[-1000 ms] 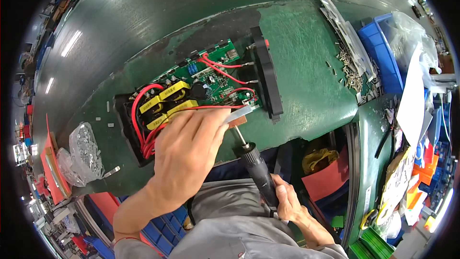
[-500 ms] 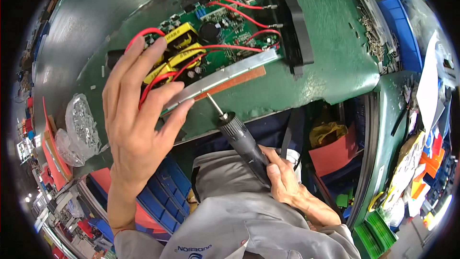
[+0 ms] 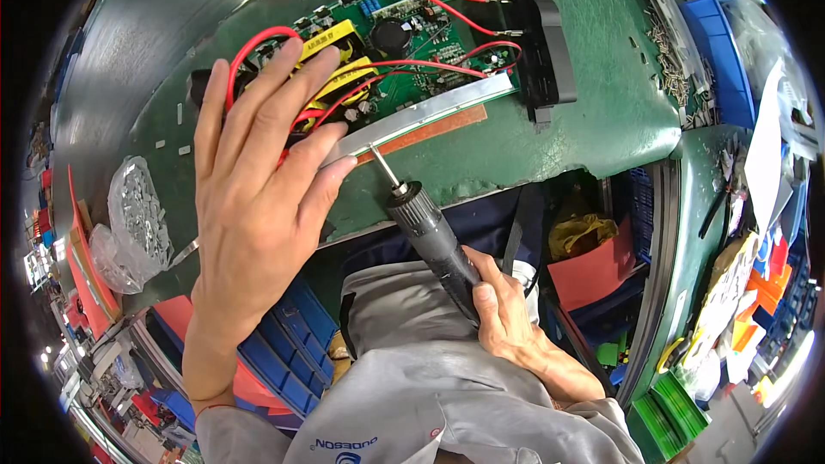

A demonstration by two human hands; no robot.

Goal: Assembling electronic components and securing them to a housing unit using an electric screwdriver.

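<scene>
A green circuit board [image 3: 412, 96] with yellow-wrapped transformers [image 3: 326, 39] and red wires lies on the green-topped bench. Along its near edge runs a silver metal strip [image 3: 430, 109], with a brown strip [image 3: 447, 125] beside it. My left hand [image 3: 258, 163] grips the board's near left part, thumb and forefinger at the metal strip, other fingers spread over the components. In my right hand [image 3: 503, 309] is a black electric screwdriver [image 3: 434, 245], tilted up and left. Its bit reaches the metal strip's near edge beside my left thumb; exact contact cannot be made out.
A black end panel [image 3: 546, 43] stands at the board's right, joined by red wires. Small screws [image 3: 670, 60] lie near a blue bin [image 3: 720, 51] at the right. A clear plastic bag of parts [image 3: 137, 215] sits left. Below the bench edge are blue trays [image 3: 288, 335].
The screwdriver bit has moved slightly up and left, onto the metal strip's edge. The board and end panel have shifted slightly right. My left hand keeps its hold.
</scene>
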